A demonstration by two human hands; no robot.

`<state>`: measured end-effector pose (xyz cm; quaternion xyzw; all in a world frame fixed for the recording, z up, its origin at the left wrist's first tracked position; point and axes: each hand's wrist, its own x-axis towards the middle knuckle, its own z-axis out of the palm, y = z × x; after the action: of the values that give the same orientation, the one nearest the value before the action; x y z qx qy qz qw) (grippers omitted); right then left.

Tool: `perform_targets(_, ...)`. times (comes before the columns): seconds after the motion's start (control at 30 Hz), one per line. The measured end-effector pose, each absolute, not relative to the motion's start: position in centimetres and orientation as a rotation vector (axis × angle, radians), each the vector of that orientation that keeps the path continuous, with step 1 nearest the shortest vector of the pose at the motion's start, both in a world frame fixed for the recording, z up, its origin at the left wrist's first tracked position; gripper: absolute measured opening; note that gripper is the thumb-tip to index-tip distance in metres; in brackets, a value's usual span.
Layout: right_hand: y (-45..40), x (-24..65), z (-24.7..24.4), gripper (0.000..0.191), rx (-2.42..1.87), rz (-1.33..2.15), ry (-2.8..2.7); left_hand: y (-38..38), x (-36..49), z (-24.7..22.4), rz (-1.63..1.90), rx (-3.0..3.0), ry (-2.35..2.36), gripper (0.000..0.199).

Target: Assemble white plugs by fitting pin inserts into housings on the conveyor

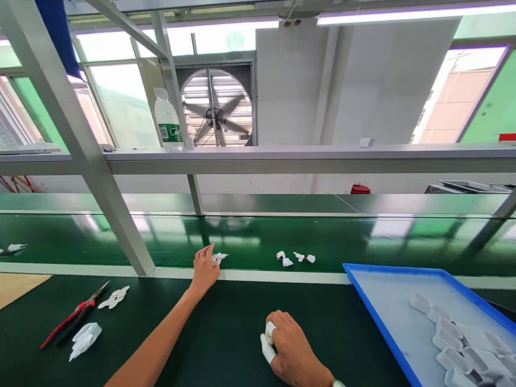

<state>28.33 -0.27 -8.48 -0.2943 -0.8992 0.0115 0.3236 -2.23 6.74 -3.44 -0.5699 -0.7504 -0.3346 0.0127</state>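
Note:
My left hand (205, 269) reaches onto the green belt (250, 242), its fingers curled at a small white plastic part (219, 258). The thumb side touches the part; the hand partly hides it. Lower down, my right hand (292, 346) hovers over the dark green worktop (226, 333), loosely closed, with white finger covers on thumb and forefinger. Nothing shows between those two fingertips; the other fingers are partly hidden. Several small white parts (287, 262) lie on the belt to the right of my left hand.
Red-and-black pliers (80, 314) lie at left beside white pieces (114, 297) and a stacked white bundle (86, 340). At right, a blue-rimmed tray (381, 322) holds several white plastic pieces (451, 344). A slanted metal post (108, 188) rises at left; a bottle (167, 121) stands on the shelf.

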Motion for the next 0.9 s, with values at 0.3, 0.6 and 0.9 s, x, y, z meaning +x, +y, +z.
perform_targets(0.3,0.6,28.0,-10.6,0.013,-0.798,-0.021,-2.557,9.0,8.1,-5.5,-0.962,-2.467,-1.895,0.048)
perform_targets(0.6,1.2,28.4,-10.5,0.012,-0.736,0.05,-2.692,15.9,14.0,-6.4,-0.862,-2.334,-2.113,0.065)
perform_targets(0.9,0.9,28.7,-9.6,0.004,-0.719,0.074,-2.65,15.7,14.2,-4.6,-0.943,-2.418,-2.062,0.025)
